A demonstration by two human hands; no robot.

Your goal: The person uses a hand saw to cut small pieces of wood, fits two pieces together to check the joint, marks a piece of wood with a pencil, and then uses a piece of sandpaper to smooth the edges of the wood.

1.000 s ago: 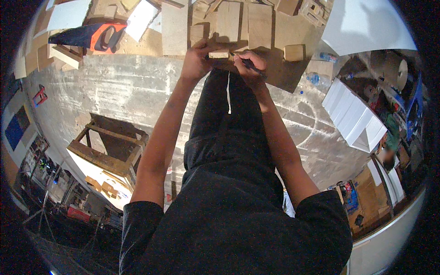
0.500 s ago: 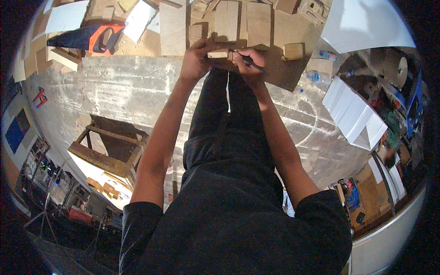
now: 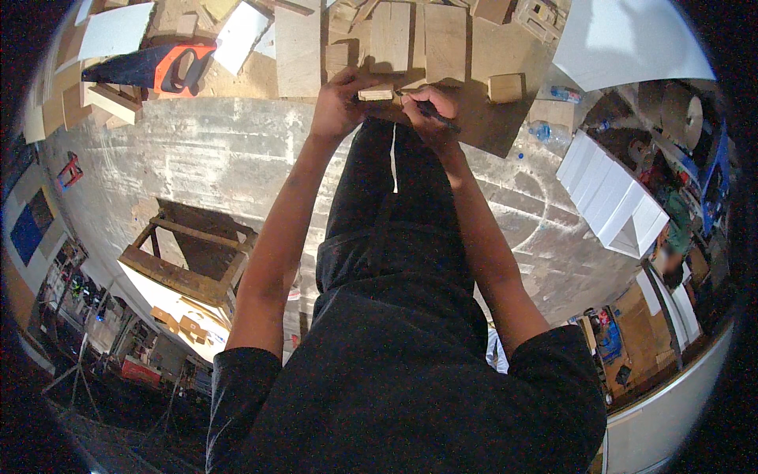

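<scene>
At the near edge of the work surface, my left hand (image 3: 341, 104) is closed round one end of a small pale wooden block (image 3: 375, 94). Just right of that block, my right hand (image 3: 433, 105) grips a black pen (image 3: 446, 122), its back end pointing down toward my right wrist. The pen's tip is at or close to the block; whether they touch is too small to tell. Beyond my hands lie two flat wooden boards (image 3: 446, 43), side by side. Another short wooden block (image 3: 506, 88) rests to the right of my right hand.
A handsaw (image 3: 183, 69) with an orange and black handle lies at the left among wood offcuts. Plastic bottles (image 3: 545, 131) and a white ribbed box (image 3: 612, 193) are on the right. A wooden frame stand (image 3: 178, 268) occupies the floor at left, and someone sits far right.
My right hand has shifted very slightly with the pen, its fingers a little more curled. My left hand and the wooden block have hardly moved.
</scene>
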